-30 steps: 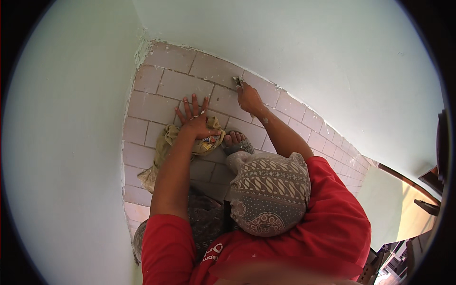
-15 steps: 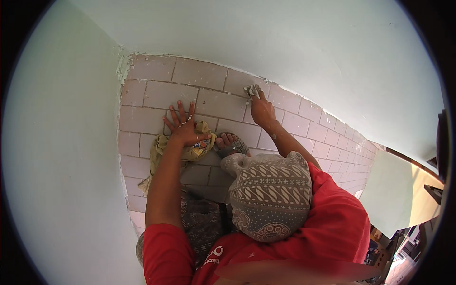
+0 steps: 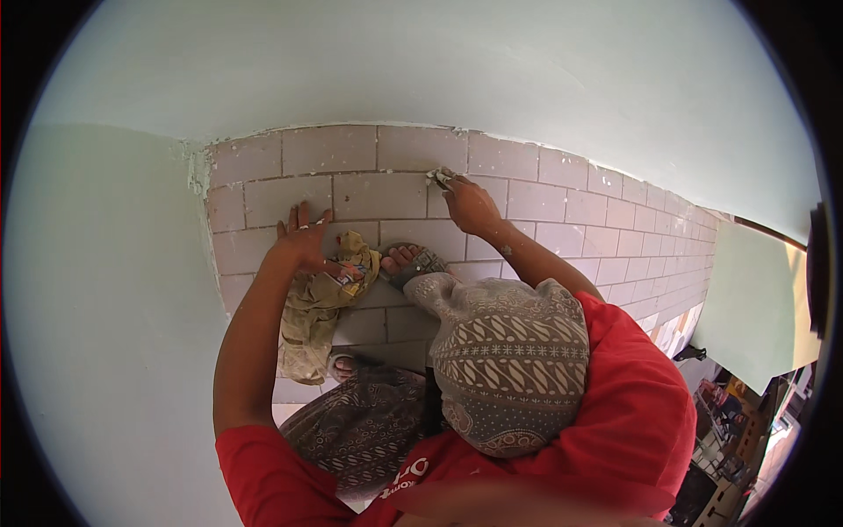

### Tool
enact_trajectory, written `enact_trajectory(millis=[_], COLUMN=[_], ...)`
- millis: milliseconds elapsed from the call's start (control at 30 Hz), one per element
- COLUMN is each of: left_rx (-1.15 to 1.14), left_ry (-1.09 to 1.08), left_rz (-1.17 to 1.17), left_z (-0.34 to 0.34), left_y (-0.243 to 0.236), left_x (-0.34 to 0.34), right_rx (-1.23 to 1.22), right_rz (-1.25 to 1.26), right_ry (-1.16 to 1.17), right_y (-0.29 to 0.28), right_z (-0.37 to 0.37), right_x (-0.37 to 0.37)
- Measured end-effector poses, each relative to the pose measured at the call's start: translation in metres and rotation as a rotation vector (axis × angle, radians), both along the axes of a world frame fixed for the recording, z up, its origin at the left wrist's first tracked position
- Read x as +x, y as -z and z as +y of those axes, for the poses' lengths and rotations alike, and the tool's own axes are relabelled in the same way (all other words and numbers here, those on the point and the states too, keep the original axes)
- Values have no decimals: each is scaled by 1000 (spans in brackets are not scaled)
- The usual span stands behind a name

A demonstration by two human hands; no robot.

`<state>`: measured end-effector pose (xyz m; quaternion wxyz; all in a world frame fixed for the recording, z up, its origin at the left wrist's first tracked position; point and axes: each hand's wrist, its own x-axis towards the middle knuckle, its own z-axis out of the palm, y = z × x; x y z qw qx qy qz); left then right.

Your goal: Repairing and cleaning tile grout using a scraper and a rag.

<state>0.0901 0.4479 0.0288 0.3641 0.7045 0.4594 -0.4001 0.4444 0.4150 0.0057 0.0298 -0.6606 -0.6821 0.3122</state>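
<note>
My right hand (image 3: 471, 204) pinches a small paint-smeared scraper-like piece (image 3: 437, 179), its grey and white end against a joint of the pinkish floor tiles (image 3: 379, 195), a row away from the wall's foot. Its exact kind is too small to tell. My left hand (image 3: 304, 246) lies on the tiles with its fingers spread. Paint specks dot that hand. Beside and partly under its thumb side is a crumpled yellow-green cloth (image 3: 309, 327) with a colourful printed patch. Between the two hands rests my sandalled foot (image 3: 406, 262).
A pale green wall (image 3: 474, 70) runs along the far side and meets a left wall (image 3: 114, 290) at a corner with rough, paint-spattered edges. My patterned trouser knee (image 3: 509, 360) rises close to my right arm. At the far right stand a pale panel (image 3: 746, 303) and cluttered items.
My right hand has drawn back from the wall with the piece in it. My left hand has shifted left and its fingers bend more. The cloth lies more stretched out, and the view has turned.
</note>
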Motion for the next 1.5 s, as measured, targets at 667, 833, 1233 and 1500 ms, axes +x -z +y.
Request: enact_trajectory(millis=[667,833,1233,1500], left_rx=[244,225,194,-176], left_ry=[177,278,243,187], left_rz=[-52,-109,63,409], left_z=[17,26,2,-9], left_y=[34,59,20,18], left_x=[186,166,153,134], right_rx=[-357,-303,1,35], right_rz=[-603,-627,-255,-211], right_ry=[-69,-201,-244,514], right_y=[-202,-162,-107,-3], right_z=[-168,-151,-115,-226], right_x=[185,217,247,390])
